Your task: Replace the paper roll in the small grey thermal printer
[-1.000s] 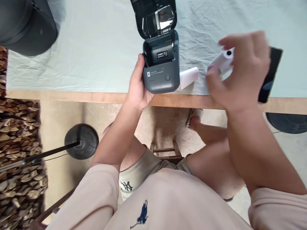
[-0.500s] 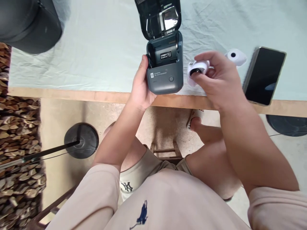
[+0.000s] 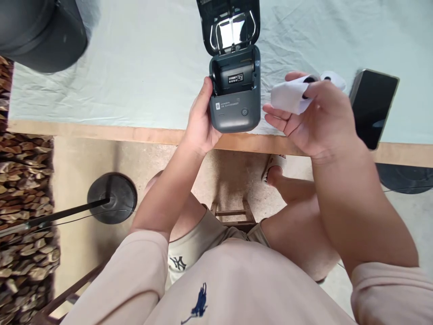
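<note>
I log right hand (image 3: 318, 119) grip closed on paper roll (image 3: 290, 96), long axis roughly crosswise | open bay of label printer (image 3: 236, 88) lies just left of roll | left hand (image 3: 199, 119) clasps printer's left side at counter (image 3: 135, 134) edge.

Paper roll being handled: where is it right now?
In the head view, the paper roll is held in the right hand, above the table edge, right of the open grey printer and left of the phone.
</note>
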{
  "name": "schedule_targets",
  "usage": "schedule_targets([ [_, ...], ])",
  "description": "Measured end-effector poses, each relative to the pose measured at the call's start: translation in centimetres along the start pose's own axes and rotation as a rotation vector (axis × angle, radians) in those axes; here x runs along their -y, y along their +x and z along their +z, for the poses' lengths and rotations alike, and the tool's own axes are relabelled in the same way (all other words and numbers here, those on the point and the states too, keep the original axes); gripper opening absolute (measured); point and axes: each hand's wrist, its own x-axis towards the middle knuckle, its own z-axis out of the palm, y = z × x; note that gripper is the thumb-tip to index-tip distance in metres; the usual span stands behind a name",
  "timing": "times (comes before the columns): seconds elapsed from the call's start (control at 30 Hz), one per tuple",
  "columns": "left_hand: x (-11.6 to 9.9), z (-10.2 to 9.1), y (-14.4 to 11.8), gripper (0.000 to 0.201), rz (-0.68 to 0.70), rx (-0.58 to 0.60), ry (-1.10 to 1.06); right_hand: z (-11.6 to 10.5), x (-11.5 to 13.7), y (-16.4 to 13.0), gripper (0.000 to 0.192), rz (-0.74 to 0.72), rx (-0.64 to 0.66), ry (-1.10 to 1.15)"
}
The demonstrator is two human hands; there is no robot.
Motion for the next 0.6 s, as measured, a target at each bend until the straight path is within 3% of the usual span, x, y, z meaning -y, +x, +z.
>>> schedule_targets([
  [0.13, 0.1, 0.0, 0.0, 0.068, 0.008, 0.018, -0.009, 0.0, 0.8, -0.2, 0.045, 0.027, -0.032, -0.052],
  [0.43, 0.3, 2.3, -0.8, 0.046, 0.124, -0.01, -0.044, -1.8, -0.3, 2.4, 0.044, -0.232, -0.113, -0.302],
  [0.6, 0.0, 0.1, 0.6, 0.059, 0.176, 0.01, 0.285, -0.5, 0.1, 0.9, 0.029, -0.348, -0.088, -0.25],
])
